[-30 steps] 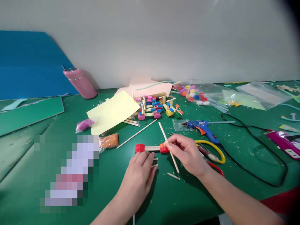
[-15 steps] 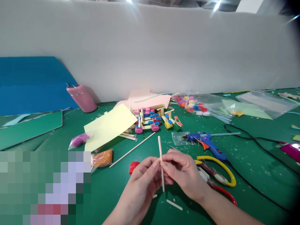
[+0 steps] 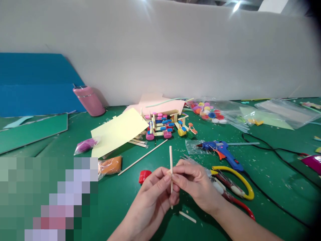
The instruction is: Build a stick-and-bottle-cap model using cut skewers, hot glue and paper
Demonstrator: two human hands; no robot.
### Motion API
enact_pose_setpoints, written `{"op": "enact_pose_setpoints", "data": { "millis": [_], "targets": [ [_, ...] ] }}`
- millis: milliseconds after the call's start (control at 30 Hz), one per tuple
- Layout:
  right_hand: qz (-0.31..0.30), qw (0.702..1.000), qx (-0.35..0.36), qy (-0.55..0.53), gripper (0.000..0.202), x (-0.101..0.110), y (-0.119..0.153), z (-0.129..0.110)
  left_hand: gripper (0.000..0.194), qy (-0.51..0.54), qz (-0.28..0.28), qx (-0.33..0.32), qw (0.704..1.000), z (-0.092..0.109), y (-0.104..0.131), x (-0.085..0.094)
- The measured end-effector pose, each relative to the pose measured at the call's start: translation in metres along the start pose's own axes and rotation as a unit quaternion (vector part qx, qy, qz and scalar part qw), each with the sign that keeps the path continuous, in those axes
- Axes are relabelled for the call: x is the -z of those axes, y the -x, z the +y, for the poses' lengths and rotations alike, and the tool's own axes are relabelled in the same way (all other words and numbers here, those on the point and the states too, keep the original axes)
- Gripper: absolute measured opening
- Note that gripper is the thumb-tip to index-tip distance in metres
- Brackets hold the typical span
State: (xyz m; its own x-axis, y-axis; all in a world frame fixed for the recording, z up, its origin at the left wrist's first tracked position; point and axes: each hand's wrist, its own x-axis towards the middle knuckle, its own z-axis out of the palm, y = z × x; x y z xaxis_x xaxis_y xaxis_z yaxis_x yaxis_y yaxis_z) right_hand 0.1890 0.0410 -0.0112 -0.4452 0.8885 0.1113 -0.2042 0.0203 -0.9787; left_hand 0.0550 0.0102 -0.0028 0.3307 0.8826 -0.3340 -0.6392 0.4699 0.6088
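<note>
A pale wooden stick (image 3: pixel 171 157) stands nearly upright between my two hands. The fingertips of my left hand (image 3: pixel 155 190) pinch it at mid-length from the left, and my right hand (image 3: pixel 194 184) pinches it at the same height from the right. Beside my left hand sits a red cap (image 3: pixel 144 176). Under my hands a short stick piece (image 3: pixel 188 217) lies on the green table (image 3: pixel 105 207). Pliers with yellow and red handles (image 3: pixel 247 187) rest to the right of my right hand, partly behind it.
Beyond my hands are small stick-built models (image 3: pixel 160 129) and a yellow sheet (image 3: pixel 119 132). A blue glue gun (image 3: pixel 225 155) with a black cord lies at the right. A pink cup (image 3: pixel 89 100), bagged orange clay (image 3: pixel 110 165) and bagged colored caps (image 3: pixel 208 110) are around.
The stick's lower end has swung slightly left, making it more upright. My hands keep their pinch on it. The view has shifted a little.
</note>
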Motion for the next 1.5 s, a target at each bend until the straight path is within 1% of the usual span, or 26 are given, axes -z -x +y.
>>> {"op": "enact_pose_setpoints", "data": {
  "millis": [233,400,533,667,733,800,833,900,1000,1033,1067,1133,1200,1233,1300,1367,1433,1500],
  "targets": [
    [-0.002,0.996,0.031,0.083,0.017,0.001,0.001,-0.007,0.007,0.002,0.002,-0.001,1.000,0.000,0.000,0.001],
    [0.002,0.986,0.066,0.155,0.020,0.002,0.002,-0.010,0.009,-0.002,-0.001,-0.008,1.000,-0.001,0.000,-0.001],
    [0.011,0.975,0.098,0.199,0.020,0.003,0.004,-0.008,0.011,-0.004,0.001,-0.021,1.000,-0.003,0.000,-0.001],
    [0.020,0.968,0.102,0.227,0.021,0.002,0.002,-0.005,0.014,-0.012,0.002,-0.040,0.999,-0.003,-0.001,0.001],
    [0.045,0.962,0.105,0.248,0.023,0.006,0.001,-0.010,0.017,-0.029,0.009,-0.055,0.998,-0.002,-0.001,0.001],
    [0.093,0.949,0.108,0.283,0.024,0.017,0.003,-0.019,0.018,-0.052,0.024,-0.076,0.995,0.001,0.000,0.000],
    [0.122,0.937,0.101,0.310,0.024,0.024,0.007,-0.025,0.019,-0.065,0.031,-0.090,0.993,0.003,0.000,0.000],
    [0.166,0.905,0.081,0.383,0.019,0.043,0.021,-0.036,0.018,-0.096,0.042,-0.125,0.987,0.006,0.001,0.001],
    [0.148,0.855,-0.031,0.496,0.019,0.070,0.053,-0.041,0.017,-0.171,0.075,-0.184,0.965,0.009,0.002,0.005],
    [0.134,0.833,-0.050,0.534,0.022,0.076,0.064,-0.038,0.016,-0.201,0.090,-0.203,0.954,0.010,0.002,0.007],
    [0.119,0.811,-0.066,0.568,0.028,0.082,0.073,-0.033,0.016,-0.230,0.106,-0.222,0.942,0.010,0.002,0.009],
    [0.094,0.783,-0.082,0.610,0.040,0.088,0.087,-0.021,0.015,-0.283,0.133,-0.255,0.915,0.009,0.001,0.012],
    [0.090,0.763,-0.091,0.634,0.052,0.090,0.093,-0.009,0.014,-0.327,0.155,-0.285,0.888,0.009,0.002,0.015],
    [0.098,0.756,-0.095,0.641,0.055,0.090,0.093,-0.005,0.013,-0.346,0.166,-0.299,0.874,0.009,0.002,0.015],
    [0.120,0.746,-0.104,0.647,0.053,0.091,0.090,-0.001,0.012,-0.373,0.187,-0.323,0.850,0.009,0.003,0.014],
    [0.134,0.747,-0.113,0.641,0.044,0.092,0.086,-0.001,0.011,-0.387,0.204,-0.341,0.832,0.010,0.004,0.013],
    [0.141,0.761,-0.114,0.623,0.035,0.094,0.085,-0.005,0.009,-0.392,0.210,-0.350,0.825,0.010,0.004,0.011],
    [0.145,0.787,-0.112,0.590,0.033,0.094,0.086,-0.008,0.009,-0.397,0.206,-0.353,0.822,0.010,0.005,0.009]
  ]
}}
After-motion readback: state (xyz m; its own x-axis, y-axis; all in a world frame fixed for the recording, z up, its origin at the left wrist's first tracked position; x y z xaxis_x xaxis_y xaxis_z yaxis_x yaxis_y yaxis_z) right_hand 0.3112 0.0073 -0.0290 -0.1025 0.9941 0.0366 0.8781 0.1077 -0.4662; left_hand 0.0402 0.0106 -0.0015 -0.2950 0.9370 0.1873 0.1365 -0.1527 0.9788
